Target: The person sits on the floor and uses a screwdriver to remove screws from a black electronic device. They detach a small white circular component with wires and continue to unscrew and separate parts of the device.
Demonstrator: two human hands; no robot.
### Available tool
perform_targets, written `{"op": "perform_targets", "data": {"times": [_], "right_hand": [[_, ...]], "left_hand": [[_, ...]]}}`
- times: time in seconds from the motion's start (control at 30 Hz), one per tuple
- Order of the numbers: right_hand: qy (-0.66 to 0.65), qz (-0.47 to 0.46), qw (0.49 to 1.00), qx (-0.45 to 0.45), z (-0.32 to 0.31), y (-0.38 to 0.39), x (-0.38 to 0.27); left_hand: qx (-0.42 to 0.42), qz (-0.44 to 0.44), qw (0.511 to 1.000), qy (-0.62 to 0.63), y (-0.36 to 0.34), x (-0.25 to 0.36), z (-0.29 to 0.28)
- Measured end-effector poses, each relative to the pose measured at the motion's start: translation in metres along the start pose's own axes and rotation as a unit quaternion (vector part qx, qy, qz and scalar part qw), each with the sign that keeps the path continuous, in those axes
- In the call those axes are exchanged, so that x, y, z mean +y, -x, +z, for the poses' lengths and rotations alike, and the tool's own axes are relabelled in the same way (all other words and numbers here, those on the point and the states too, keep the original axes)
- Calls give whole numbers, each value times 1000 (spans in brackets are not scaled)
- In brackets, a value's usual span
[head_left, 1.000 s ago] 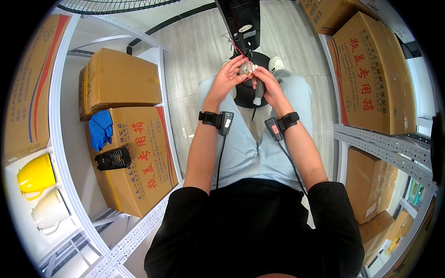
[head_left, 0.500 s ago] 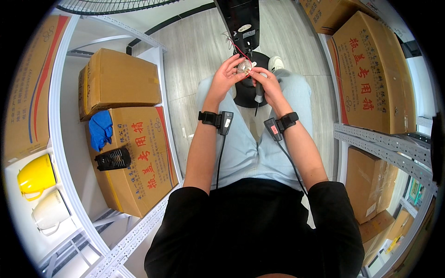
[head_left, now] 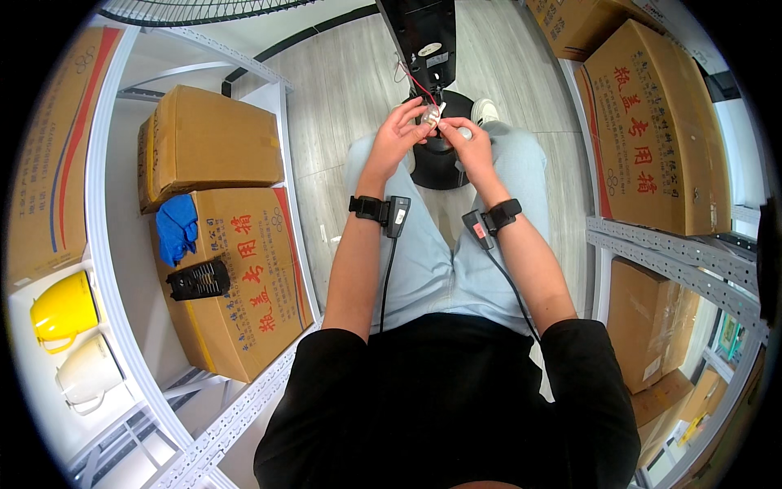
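Observation:
Between my two hands is a small roundish part, clear or silvery (head_left: 431, 115), with a thin red wire (head_left: 419, 85) running from it toward a black stand column (head_left: 415, 37). My left hand (head_left: 397, 138) grips the part's left side between thumb and fingers. From the right, my right hand (head_left: 472, 151) pinches at its edge with thumb and forefinger. Tucked in that same hand is a screwdriver (head_left: 465, 132); its handle end shows, while most of it is hidden by the fingers. Both hands are above the round black base (head_left: 436, 171), between my knees.
Shelving with cardboard boxes (head_left: 244, 277) stands on the left, holding a blue cloth (head_left: 177, 228), a black slotted part (head_left: 199, 280), and yellow (head_left: 65, 311) and white mugs (head_left: 90, 373). Boxes (head_left: 652, 130) fill the right shelves. A fan grille (head_left: 204, 10) crosses the upper left.
The roundish part has tilted in my left hand. My right hand has turned, so the screwdriver, which pointed plainly downward, is now mostly hidden behind the fingers.

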State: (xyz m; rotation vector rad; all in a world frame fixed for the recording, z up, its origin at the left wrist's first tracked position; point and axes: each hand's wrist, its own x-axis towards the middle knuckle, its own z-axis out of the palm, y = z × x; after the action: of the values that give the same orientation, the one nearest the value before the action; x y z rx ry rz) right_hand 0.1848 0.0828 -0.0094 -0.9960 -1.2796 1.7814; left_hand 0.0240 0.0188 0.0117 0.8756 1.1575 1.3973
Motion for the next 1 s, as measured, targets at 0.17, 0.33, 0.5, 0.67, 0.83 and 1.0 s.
{"op": "perform_targets", "data": {"times": [0.17, 0.33, 0.5, 0.67, 0.83, 1.0], "right_hand": [[18, -7, 1000, 4, 1, 2, -1], [-116, 50, 990, -58, -5, -5, 8], [-133, 72, 986, -71, -6, -7, 10], [-134, 79, 985, -77, -4, -7, 7], [-123, 82, 984, -94, -4, -5, 1], [-137, 71, 983, -105, -3, -4, 0]], "left_hand": [[-6, -2, 1000, 7, 1, 3, 1], [-30, 39, 999, 17, 2, 6, 6], [-36, 50, 998, -12, 3, 5, 4], [-25, 22, 999, -5, 2, 1, 2], [-27, -4, 999, 37, 0, -3, 1], [-27, -15, 995, 99, -1, -5, -2]]}}
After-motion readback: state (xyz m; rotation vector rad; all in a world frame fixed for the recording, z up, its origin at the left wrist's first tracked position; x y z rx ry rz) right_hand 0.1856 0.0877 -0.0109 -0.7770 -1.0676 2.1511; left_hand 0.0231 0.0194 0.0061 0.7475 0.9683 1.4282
